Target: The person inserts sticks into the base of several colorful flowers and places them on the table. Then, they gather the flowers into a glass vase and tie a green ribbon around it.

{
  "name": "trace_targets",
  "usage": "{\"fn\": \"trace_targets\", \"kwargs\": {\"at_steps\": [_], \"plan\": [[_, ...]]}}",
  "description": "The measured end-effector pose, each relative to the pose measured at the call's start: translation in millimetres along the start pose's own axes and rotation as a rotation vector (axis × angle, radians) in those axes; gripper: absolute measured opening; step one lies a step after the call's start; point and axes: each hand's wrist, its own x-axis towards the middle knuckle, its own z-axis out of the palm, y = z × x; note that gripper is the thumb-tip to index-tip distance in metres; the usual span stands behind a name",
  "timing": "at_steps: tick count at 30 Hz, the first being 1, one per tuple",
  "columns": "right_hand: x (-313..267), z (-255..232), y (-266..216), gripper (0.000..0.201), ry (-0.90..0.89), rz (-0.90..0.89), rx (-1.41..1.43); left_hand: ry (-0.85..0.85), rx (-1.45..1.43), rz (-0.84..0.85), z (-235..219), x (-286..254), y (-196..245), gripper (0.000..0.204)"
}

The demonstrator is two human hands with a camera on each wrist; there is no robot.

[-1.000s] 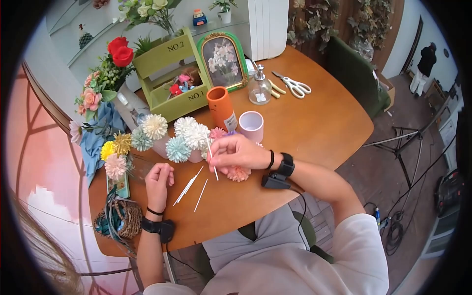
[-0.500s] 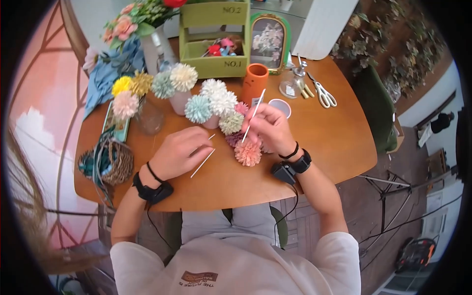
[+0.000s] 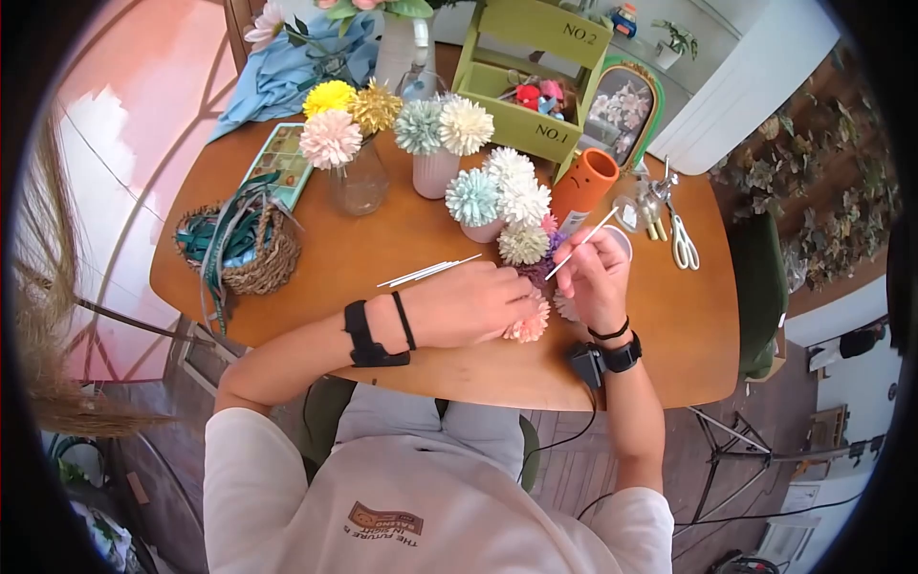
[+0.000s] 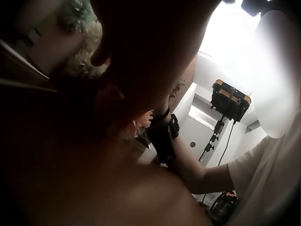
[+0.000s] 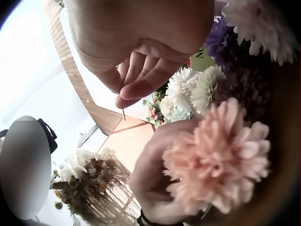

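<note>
Coral pompom flower at 6 o'c., low on table near its edge; L hand is on it, fingers curled round its underside, gripping it, per R wrist view. R hand, at approx. 4 o'c., pinches white stick btwn thumb & fingers; stick's tilted, lower end down-left twd the blooms, upper end up-right. Both wrists have blk straps w/ small devices. L wrist view is v. dark, so no grip detail there.

Bit farther, just beside L hand at approx. 9 o'c.: loose white sticks, lying roughly side by side. Btwn hands & 12 o'c.: purple flower, pale green flower, then white flowers & aqua flower. Wicker basket w/ teal ribbons at 9 o'c. Scissors w/ white handles at 2-3 o'c. Orange vase at 1 o'c. Glass vase by pink & yellow flowers at 10 o'c. Farthest: green crate, "NO.1"/"NO.2", at 12 o'c.; green-edged frame at 1 o'c.; blue cloth at 10-11 o'c.
</note>
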Motion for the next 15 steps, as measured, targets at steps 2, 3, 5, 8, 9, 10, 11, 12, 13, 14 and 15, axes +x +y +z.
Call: {"fn": "trace_targets", "kwargs": {"at_steps": [2,3,5,8,9,10,11,12,13,14,15], "plan": [[-3,1,3,0.012,0.045,-0.040,0.009,0.098,-0.338,-0.118,-10,-9,-4,0.033],[-4,2,5,0.011,0.054,-0.085,0.001,0.111,-0.542,-0.226,-16,-15,-5,0.033],[-4,1,7,0.008,0.044,-0.163,-0.016,0.180,-0.878,-0.360,-10,-26,-17,0.036],[-6,3,11,0.007,-0.007,-0.201,-0.115,0.207,-1.647,-0.613,-7,-33,-27,0.035],[-7,6,11,0.008,0.004,-0.200,-0.141,0.237,-1.661,-0.604,-9,-32,-28,0.033],[-8,9,11,0.008,0.001,-0.184,-0.138,0.241,-1.711,-0.606,-7,-33,-32,0.033],[-10,10,11,0.008,0.000,-0.167,-0.132,0.243,-1.761,-0.609,-4,-35,-36,0.033],[-11,11,11,0.008,0.001,-0.155,-0.124,0.243,-1.806,-0.612,-1,-37,-39,0.033],[-12,11,11,0.008,0.008,-0.154,-0.116,0.256,-1.781,-0.634,2,-38,-40,0.037],[-12,11,10,0.007,0.004,-0.157,-0.116,0.255,-1.815,-0.661,5,-39,-41,0.037],[-12,12,9,0.007,0.003,-0.162,-0.111,0.250,-1.845,-0.692,7,-41,-42,0.037]]}}
